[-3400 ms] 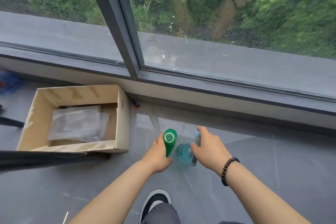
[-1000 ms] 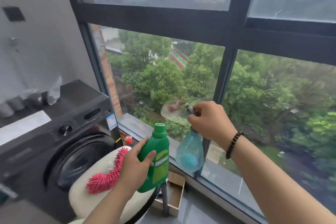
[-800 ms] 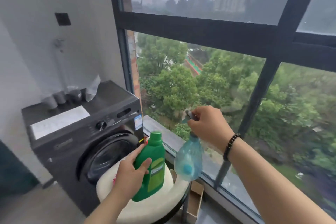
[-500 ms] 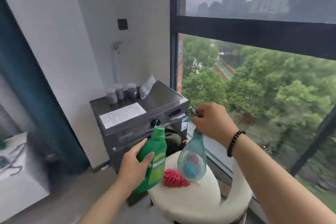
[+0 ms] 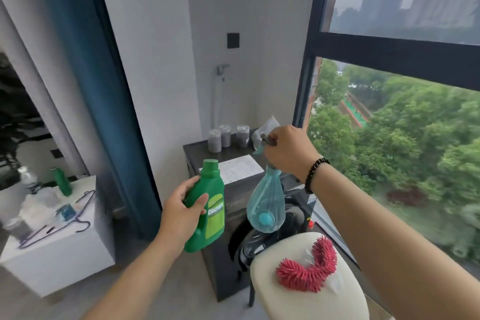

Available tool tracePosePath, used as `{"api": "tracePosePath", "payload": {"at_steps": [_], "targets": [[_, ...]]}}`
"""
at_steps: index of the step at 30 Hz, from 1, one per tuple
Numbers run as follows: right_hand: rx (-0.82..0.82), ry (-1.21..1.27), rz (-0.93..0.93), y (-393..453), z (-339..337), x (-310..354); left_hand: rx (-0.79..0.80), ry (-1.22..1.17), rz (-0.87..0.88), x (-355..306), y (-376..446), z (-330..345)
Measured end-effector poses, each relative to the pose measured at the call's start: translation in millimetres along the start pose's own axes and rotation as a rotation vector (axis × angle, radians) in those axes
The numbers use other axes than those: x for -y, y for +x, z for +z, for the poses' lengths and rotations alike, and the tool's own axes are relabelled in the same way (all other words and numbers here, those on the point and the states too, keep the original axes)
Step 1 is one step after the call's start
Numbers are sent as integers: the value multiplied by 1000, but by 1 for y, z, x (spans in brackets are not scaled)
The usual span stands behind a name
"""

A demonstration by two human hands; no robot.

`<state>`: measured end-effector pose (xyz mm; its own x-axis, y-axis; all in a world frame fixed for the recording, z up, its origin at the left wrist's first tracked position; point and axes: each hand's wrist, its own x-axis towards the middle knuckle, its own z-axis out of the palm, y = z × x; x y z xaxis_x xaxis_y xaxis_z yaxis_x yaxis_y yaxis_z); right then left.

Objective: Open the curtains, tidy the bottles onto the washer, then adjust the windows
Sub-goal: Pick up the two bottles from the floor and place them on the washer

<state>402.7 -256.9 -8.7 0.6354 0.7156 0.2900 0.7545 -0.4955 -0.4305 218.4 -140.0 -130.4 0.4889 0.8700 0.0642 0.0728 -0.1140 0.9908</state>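
— Bottles?
— My left hand (image 5: 181, 211) grips the green bottle (image 5: 207, 205); my right hand (image 5: 288, 149) clutches the spray bottle (image 5: 266, 205) hanging beneath it
— Washer?
— Washer (image 5: 233, 153) just beyond both hands

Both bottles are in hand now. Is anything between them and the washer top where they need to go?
Nothing visible blocks the way. The green bottle in the left hand and the blue spray bottle in the right hand hang before the washer. On top, three jars stand at the back and a paper sheet lies near the front.

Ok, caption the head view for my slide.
Left hand holds green bottle, right hand holds blue spray bottle, facing the washer.
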Motion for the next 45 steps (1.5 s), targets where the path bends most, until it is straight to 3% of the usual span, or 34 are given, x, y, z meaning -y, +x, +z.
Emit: {"api": "tracePosePath", "payload": {"at_steps": [4, 9, 22, 28, 37, 42, 45], "targets": [[3, -29, -28, 42, 17, 16, -57, -36, 2, 8, 36, -10], [53, 3, -25, 106, 54, 17, 7, -17, -68, 20, 96, -10], [127, -15, 13, 258, 143, -30, -17, -42, -97, 70, 242, 55], [137, 36, 34, 285, 181, -45, -187, -117, -127, 95, 267, 77], [149, 160, 99, 298, 211, -56, -294, -50, -54, 129, 293, 90], [116, 141, 54, 305, 217, -53, -432, -50, -29, 136, 295, 102], [71, 109, 5, 301, 222, -49, -407, 62, -7, 137, 292, 110]]}}
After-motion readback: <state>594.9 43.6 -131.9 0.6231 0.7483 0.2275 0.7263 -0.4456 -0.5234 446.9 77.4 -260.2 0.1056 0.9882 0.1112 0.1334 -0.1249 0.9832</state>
